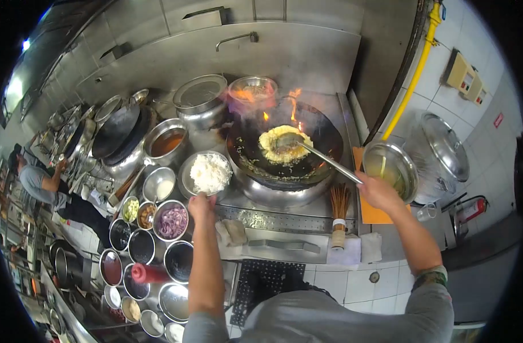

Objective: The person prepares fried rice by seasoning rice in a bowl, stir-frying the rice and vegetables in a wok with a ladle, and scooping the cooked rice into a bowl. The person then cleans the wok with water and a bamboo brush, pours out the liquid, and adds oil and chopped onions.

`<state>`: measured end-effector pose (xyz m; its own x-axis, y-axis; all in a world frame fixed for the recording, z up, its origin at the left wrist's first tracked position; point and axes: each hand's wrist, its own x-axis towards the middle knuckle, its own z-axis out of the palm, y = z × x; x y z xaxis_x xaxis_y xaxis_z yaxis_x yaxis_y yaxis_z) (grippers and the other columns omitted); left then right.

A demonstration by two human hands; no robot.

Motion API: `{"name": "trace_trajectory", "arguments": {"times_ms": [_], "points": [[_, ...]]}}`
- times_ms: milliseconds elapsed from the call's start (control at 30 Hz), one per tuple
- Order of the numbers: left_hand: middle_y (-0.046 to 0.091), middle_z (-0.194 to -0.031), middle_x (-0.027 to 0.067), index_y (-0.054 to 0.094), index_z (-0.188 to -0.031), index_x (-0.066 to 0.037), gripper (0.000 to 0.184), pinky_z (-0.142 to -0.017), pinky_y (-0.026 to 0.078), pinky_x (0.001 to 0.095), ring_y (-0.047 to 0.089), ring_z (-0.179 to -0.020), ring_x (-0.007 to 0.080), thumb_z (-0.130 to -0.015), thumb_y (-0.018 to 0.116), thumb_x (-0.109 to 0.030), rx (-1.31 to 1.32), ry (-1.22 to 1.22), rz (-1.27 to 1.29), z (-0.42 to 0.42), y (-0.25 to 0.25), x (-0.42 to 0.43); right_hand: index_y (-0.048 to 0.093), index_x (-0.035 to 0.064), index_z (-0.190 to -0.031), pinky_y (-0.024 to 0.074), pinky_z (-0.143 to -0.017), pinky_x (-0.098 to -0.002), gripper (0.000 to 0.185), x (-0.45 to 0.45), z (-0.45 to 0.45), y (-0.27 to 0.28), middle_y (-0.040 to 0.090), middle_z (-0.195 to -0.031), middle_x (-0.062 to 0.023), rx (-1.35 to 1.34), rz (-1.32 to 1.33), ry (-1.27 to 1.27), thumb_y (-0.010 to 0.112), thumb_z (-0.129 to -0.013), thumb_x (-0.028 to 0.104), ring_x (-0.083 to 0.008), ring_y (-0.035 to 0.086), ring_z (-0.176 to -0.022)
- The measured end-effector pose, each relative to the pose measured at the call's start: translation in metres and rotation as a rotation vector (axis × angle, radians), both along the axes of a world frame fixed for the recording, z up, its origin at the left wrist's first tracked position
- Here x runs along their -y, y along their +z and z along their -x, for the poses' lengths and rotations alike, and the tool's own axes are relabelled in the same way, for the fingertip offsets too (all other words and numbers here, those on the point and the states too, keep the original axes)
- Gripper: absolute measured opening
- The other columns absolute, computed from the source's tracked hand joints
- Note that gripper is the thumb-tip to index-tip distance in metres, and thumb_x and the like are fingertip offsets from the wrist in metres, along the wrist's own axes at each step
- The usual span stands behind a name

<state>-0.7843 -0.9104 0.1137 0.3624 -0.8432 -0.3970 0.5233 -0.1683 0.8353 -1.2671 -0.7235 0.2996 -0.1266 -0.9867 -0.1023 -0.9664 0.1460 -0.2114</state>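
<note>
The left hand (202,209) grips the near rim of a round metal bowl of white rice (210,172), beside the wok's left edge. The right hand (380,193) grips a long-handled metal ladle (330,160), its head in yellow egg (268,150) near the middle of the black wok (247,166); flames (294,106) rise at the wok's far edge.

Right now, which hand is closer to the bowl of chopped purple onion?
Left. The left hand is just beside the onion bowl, at the near edge of the rice bowl; the right hand is beyond the wok, gripping the ladle handle.
</note>
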Motion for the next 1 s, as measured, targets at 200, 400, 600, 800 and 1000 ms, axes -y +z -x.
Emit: {"name": "trace_trajectory", "arguments": {"times_ms": [200,400,600,800,1000], "points": [[0.068,-0.102,0.0183,0.060,-0.110,0.009,0.026,-0.059,0.059,0.0329,0.069,-0.074,0.0259,-0.089,0.053,-0.004,0.068,0.116,-0.200,0.021,-0.042,0.071,0.053,0.0197,-0.144,0.0531,-0.086,-0.0508,0.045,0.030,-0.025,0.005,0.068,-0.112,-0.0260,0.011,-0.035,-0.174,0.055,-0.100,0.025,-0.0412,0.067,-0.102],[0.067,-0.105,0.0164,0.058,-0.121,0.005,0.033,-0.063,0.058,0.0327,0.069,-0.081,0.0262,-0.094,0.060,-0.014,-0.048,0.163,-0.266,0.001,-0.055,0.070,0.052,0.0187,-0.145,0.0529,-0.086,-0.0527,0.044,0.018,-0.009,0.001,0.069,-0.110,-0.0248,0.131,0.022,-0.020,0.053,-0.101,0.026,-0.0431,0.067,-0.100],[0.061,-0.129,0.0234,0.054,-0.131,0.011,0.055,-0.104,0.044,0.0401,0.059,-0.118,0.0319,-0.095,0.069,-0.027,0.653,-0.266,0.178,0.069,0.031,-0.036,0.053,0.0176,-0.144,0.0520,-0.088,-0.0520,0.046,0.048,-0.021,-0.019,0.068,-0.112,-0.0247,0.081,0.026,-0.096,0.057,-0.099,0.023,-0.0441,0.066,-0.100],[0.061,-0.122,0.0199,0.063,-0.121,0.000,0.044,-0.094,0.046,0.0490,0.056,-0.114,0.0366,-0.087,0.076,-0.025,1.336,-0.565,0.852,0.164,0.132,-0.107,0.056,0.0142,-0.141,0.0523,-0.084,-0.0516,0.044,0.015,0.041,-0.016,0.070,-0.113,-0.0209,0.166,0.103,0.101,0.058,-0.098,0.021,-0.0417,0.066,-0.102],[0.055,-0.091,0.0143,0.059,-0.088,-0.007,0.020,-0.075,0.044,0.0485,0.054,-0.089,0.0359,-0.089,0.071,-0.024,1.414,-0.646,0.860,0.194,0.108,-0.093,0.055,0.0174,-0.144,0.0513,-0.060,-0.0347,0.046,0.009,0.052,0.034,0.067,-0.077,-0.0097,0.458,-0.119,0.007,0.057,-0.099,0.016,-0.0182,0.062,-0.061]]}}
